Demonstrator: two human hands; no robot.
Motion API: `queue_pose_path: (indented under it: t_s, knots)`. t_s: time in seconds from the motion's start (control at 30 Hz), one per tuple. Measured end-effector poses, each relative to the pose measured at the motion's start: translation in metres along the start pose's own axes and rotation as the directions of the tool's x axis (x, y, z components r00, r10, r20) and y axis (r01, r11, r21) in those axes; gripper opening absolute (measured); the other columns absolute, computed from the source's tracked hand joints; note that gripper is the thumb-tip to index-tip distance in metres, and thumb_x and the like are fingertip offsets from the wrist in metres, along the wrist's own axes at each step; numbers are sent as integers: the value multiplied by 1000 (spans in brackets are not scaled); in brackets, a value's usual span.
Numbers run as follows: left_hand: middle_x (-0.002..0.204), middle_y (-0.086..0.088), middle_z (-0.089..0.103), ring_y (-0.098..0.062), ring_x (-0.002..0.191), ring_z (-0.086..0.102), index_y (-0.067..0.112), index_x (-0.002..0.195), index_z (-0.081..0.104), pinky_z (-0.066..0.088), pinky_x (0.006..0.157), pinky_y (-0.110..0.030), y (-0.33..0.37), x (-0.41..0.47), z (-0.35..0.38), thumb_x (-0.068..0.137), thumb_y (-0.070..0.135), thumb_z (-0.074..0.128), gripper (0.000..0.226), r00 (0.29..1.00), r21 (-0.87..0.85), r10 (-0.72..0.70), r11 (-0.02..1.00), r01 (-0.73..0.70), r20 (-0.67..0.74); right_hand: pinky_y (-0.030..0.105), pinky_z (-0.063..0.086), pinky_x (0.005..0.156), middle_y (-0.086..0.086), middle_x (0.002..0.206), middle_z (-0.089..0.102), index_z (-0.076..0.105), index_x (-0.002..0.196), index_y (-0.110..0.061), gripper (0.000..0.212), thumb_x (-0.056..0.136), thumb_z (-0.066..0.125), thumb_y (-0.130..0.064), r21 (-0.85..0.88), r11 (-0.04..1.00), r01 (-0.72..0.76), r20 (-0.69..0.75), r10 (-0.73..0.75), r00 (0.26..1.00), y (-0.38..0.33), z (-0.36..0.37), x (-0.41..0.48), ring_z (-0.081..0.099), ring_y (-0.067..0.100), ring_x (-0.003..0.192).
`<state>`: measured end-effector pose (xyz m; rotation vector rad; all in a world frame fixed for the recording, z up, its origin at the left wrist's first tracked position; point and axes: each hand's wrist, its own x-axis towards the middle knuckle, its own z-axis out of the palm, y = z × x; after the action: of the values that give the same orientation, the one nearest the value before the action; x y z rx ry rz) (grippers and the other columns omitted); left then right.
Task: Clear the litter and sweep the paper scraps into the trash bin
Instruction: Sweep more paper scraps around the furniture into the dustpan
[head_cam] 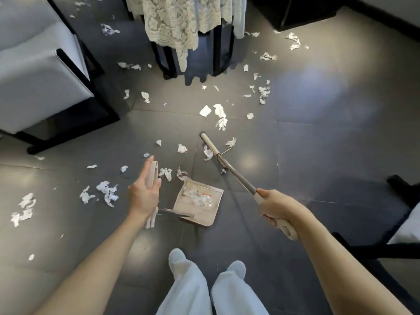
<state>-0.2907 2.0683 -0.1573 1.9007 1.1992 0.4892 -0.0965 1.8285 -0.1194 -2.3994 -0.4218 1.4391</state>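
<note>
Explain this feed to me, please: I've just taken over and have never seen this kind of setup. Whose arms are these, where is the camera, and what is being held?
There is no machine here. A person wears one camera on the head, looking down past their own arms and feet. The left hand holds the upright handle of a dustpan, which sits on the dark tiled floor with some scraps inside. The right hand grips a broom, whose head reaches the floor ahead. Torn paper scraps lie scattered all round, up to a table hung with a lace cloth. No trash bin is in view.
</note>
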Motion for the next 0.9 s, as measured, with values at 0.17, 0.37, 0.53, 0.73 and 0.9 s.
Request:
queue_pose_path:
  t_s: [0.17,0.37,0.53,0.73,0.9]
  knots:
    - [99,12,64,-19,45,49,43,141,44,49,53,-26,-43,13,-50,92,5,58,64,995,25,-89,996,90,-52,21,40,40,9,86,57,43,135,-14,48,88,35,-6,-130,992,-7,-28,4,1000,-35,55,26,55,16,54]
    - [125,-3,64,-37,83,65,31,144,44,53,88,-39,-81,37,-92,92,0,58,62,996,8,-92,996,92,-21,25,44,49,7,66,55,50,118,-9,30,91,36,-11,46,999,11,89,-15,996,-96,117,49,50,18,48]
    - [136,11,51,-32,122,54,27,146,41,40,105,-37,-100,59,-125,94,0,55,60,997,-29,-80,996,81,16,25,38,44,5,53,47,57,113,-8,33,83,44,-1,230,971,-57,143,24,989,-144,122,58,41,16,41]
    - [135,-4,59,-29,117,56,30,145,41,43,103,-38,-122,81,-155,94,1,55,61,997,-7,-80,997,80,24,15,33,35,3,52,41,48,129,-27,53,88,45,6,360,928,-97,146,46,988,-188,103,62,35,8,33]
    - [130,-6,62,-37,104,63,36,145,40,51,93,-49,-133,99,-165,94,5,56,62,993,-12,-118,993,118,-5,21,39,40,4,47,48,56,108,-25,38,82,47,1,143,990,-2,40,-4,999,-215,101,82,40,14,34]
